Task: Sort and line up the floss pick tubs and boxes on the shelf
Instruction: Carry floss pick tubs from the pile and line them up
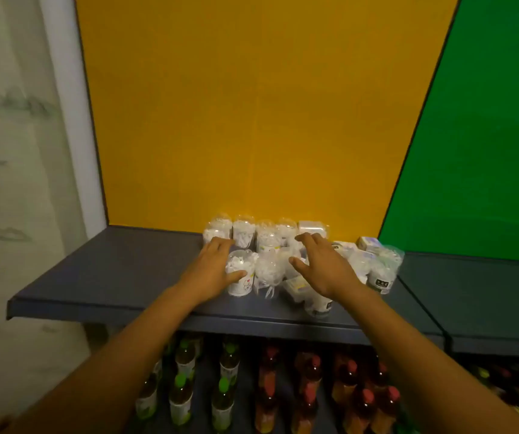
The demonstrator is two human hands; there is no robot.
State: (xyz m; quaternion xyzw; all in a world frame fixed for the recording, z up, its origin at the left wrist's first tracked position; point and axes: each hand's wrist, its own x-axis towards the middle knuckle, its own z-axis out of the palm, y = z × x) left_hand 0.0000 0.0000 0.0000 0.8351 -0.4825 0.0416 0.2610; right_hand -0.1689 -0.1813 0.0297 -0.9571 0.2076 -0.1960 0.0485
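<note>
Several clear floss pick tubs stand in a row against the yellow back panel, with a box at the row's right end. More tubs cluster in front, some with white labels. Boxes and tubs sit at the right. My left hand hovers flat with straight fingers over the left front tub, thumb by its side. My right hand is spread over the middle tubs, fingers straight. Neither hand grips anything.
The dark grey shelf runs left of the tubs and ends at a front lip. A second shelf section lies right, under a green panel. Below stand bottles with green caps and red caps.
</note>
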